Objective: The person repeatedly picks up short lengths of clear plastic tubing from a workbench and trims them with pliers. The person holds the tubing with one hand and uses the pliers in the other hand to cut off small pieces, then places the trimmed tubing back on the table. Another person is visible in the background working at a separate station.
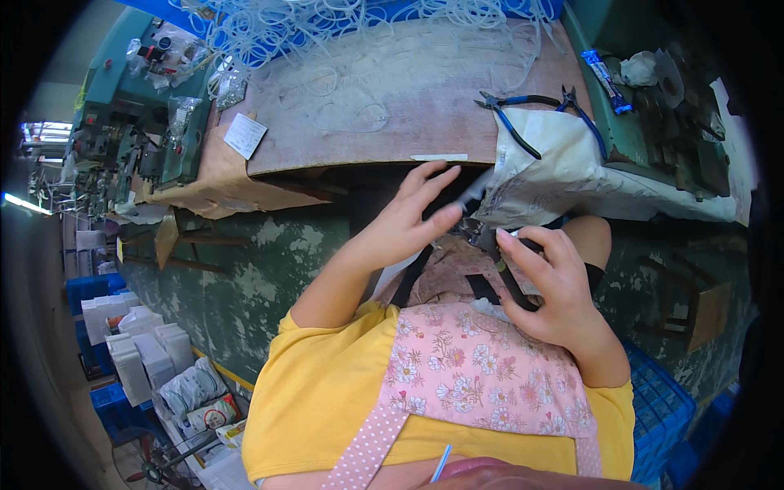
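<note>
Left and right hands working above the lap, at the near edge of a desk. The left hand (404, 216) is held palm inward with its fingers spread and its thumb apart from them; a blurred, clear strip (475, 192) lies just beyond the thumb tip, and whether the two touch cannot be told with certainty. The right hand (562, 286) is closed around a pair of dark-handled metal pliers (512, 283), its index finger lying toward the head of the tool, which points up and toward the left hand.

Beneath the hands is a pink floral apron (490, 367) over a yellow short-sleeved shirt (318, 400). Beyond them, the worn, pale brown desk (441, 98) bears a thin white strip (439, 157) at its near edge. To the right, a crumpled white sheet (543, 192) drapes over the edge; two blue-handled metal nippers lie near its top, one (516, 133) with its handles spread, the other (586, 124) just beside it. To the left are a white rectangular card (245, 135) and a clear bag of small pieces (231, 88). Across the far side, tangled loops of translucent tubing (302, 34) spill from a blue container (545, 8). Outermost, white boxes (135, 369) stand at lower left and a blue plastic crate (663, 408) at lower right.
</note>
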### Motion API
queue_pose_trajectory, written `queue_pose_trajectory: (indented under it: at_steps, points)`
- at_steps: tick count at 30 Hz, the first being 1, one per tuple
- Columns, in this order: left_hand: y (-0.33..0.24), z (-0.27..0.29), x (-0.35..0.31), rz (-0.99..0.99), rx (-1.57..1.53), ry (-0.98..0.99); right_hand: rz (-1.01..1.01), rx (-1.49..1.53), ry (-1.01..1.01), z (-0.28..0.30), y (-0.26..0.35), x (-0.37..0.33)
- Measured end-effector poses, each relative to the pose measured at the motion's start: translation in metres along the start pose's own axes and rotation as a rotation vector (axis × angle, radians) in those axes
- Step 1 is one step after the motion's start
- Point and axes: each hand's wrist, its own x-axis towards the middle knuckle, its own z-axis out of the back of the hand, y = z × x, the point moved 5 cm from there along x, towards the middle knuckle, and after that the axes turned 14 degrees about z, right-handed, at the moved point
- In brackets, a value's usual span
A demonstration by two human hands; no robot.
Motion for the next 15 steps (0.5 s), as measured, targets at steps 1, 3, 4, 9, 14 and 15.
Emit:
queue_pose_trajectory:
  at_steps: [1,3,4,9,14,15]
  points:
    - [0.008,0.002,-0.005,0.025,0.244,-0.068,-0.007,0.008,0.015,-0.001,0.000,0.000]
    - [0.028,0.032,0.000,0.041,0.543,-0.328,-0.023,0.031,0.023,-0.003,-0.001,-0.001]
    - [0.040,0.049,0.010,0.047,0.724,-0.383,-0.013,0.051,0.038,-0.006,0.000,-0.001]
    - [0.097,0.092,0.044,-0.026,0.970,-0.339,0.033,0.111,0.069,-0.015,0.001,-0.002]
    - [0.076,0.085,0.043,-0.172,0.464,-0.569,-0.010,0.150,-0.002,-0.015,-0.007,-0.006]
    - [0.068,0.082,0.040,-0.116,0.179,-0.569,-0.015,0.167,-0.017,-0.015,-0.010,-0.006]
